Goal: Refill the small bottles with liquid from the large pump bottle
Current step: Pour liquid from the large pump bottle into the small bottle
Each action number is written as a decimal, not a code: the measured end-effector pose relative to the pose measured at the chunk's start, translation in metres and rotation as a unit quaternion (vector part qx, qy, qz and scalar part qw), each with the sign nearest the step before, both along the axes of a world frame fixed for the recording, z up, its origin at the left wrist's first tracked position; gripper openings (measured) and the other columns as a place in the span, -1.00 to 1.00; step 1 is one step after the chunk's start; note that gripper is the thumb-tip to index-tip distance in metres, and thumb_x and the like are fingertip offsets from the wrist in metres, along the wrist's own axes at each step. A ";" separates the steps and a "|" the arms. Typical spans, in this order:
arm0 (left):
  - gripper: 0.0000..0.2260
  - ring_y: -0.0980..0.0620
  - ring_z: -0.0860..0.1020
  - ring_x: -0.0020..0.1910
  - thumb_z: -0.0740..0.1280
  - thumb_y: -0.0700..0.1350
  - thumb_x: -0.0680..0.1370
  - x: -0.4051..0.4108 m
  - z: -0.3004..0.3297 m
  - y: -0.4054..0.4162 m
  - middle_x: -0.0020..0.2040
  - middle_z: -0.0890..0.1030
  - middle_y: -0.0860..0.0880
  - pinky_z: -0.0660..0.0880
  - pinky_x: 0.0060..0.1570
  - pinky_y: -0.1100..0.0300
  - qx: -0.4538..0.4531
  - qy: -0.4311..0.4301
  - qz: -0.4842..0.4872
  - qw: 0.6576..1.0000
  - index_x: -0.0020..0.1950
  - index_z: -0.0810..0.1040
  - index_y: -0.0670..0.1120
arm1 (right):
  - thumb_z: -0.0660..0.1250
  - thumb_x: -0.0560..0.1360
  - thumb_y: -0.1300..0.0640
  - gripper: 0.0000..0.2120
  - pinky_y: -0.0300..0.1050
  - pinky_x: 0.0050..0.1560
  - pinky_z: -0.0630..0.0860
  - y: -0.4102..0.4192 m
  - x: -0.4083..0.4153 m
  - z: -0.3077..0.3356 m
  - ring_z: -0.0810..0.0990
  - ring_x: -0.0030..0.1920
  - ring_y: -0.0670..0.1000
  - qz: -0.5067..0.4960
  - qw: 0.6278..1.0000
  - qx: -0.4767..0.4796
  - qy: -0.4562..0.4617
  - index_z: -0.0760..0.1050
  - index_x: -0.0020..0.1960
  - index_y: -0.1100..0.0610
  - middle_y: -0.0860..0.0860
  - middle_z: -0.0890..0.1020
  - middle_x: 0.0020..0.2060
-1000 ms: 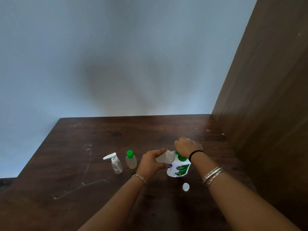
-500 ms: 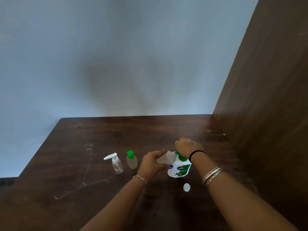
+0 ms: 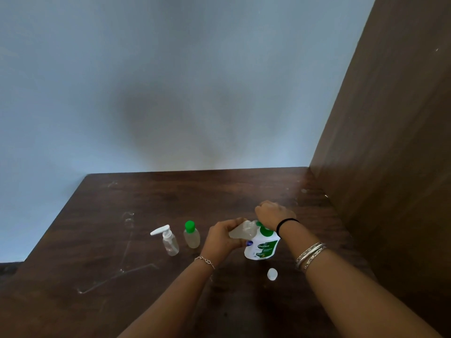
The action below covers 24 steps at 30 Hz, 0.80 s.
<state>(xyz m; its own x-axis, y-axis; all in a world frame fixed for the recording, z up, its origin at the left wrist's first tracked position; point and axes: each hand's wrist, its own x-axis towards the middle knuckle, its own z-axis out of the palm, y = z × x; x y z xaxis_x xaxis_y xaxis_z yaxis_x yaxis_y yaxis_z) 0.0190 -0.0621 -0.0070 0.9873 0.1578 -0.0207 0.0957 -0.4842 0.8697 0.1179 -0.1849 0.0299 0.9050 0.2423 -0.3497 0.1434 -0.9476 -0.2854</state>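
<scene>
Head view looks down on a dark wooden counter [image 3: 219, 191] set against a pale blue wall [image 3: 170, 81], with a brown wooden panel [image 3: 390, 142] rising along one side. The large pump bottle [image 3: 262, 247], white with a green label, stands upright on the counter and serves as the landmark here. The right hand [image 3: 273, 214] sits on top of it, fingers curled down over the pump head, which is hidden beneath them; a black band and two silver bangles circle that wrist and forearm. The left hand [image 3: 223, 237] comes in just beside the pump bottle, its grip closed round a small clear bottle [image 3: 242, 231] that is tilted on its side, with its mouth end up against the pump bottle's top. Whether any liquid is passing cannot be told. A thin chain bracelet hangs on the left wrist. A small white cap [image 3: 272, 274] lies on the counter near the pump bottle's base, on the person's side. Farther off beyond the left hand, two more small bottles stand upright near each other: a green-capped bottle [image 3: 191, 235], then a clear one with a white pump top [image 3: 168, 241].
</scene>
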 end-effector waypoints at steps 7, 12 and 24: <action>-0.50 0.24 0.49 0.06 0.53 -0.16 0.28 0.000 -0.002 0.000 0.09 0.62 0.03 0.33 -0.13 0.68 -0.005 0.006 0.001 1.000 0.20 0.54 -0.05 | 0.03 0.53 0.07 -0.66 0.02 0.10 0.38 -0.001 0.000 0.002 0.51 0.15 0.16 -0.007 1.000 -0.006 0.002 0.45 0.17 0.12 0.15 0.52 0.21; -0.51 0.24 0.49 0.05 0.53 -0.16 0.29 0.000 0.000 0.000 0.09 0.62 0.03 0.32 -0.15 0.68 0.001 0.002 -0.005 1.000 0.20 0.54 -0.05 | 0.02 0.54 0.06 -0.66 0.01 0.10 0.38 -0.002 0.000 0.003 0.52 0.13 0.15 -0.008 1.000 -0.001 -0.015 0.45 0.17 0.13 0.16 0.53 0.19; -0.53 0.25 0.49 0.03 0.52 -0.16 0.29 0.000 0.001 0.000 0.00 0.57 0.15 0.32 -0.16 0.68 0.010 -0.004 -0.004 1.000 0.18 0.55 -0.04 | 0.03 0.53 0.07 -0.66 -0.03 0.02 0.35 -0.001 -0.001 0.001 0.52 0.11 0.15 -0.015 1.000 -0.011 -0.016 0.48 0.17 0.13 0.16 0.54 0.18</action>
<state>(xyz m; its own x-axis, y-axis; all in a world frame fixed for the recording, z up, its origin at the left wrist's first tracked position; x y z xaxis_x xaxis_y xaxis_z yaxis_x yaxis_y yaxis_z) 0.0190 -0.0620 -0.0063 0.9886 0.1501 -0.0097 0.0846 -0.5017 0.8609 0.1165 -0.1855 0.0306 0.9224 0.2078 -0.3255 0.1237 -0.9574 -0.2608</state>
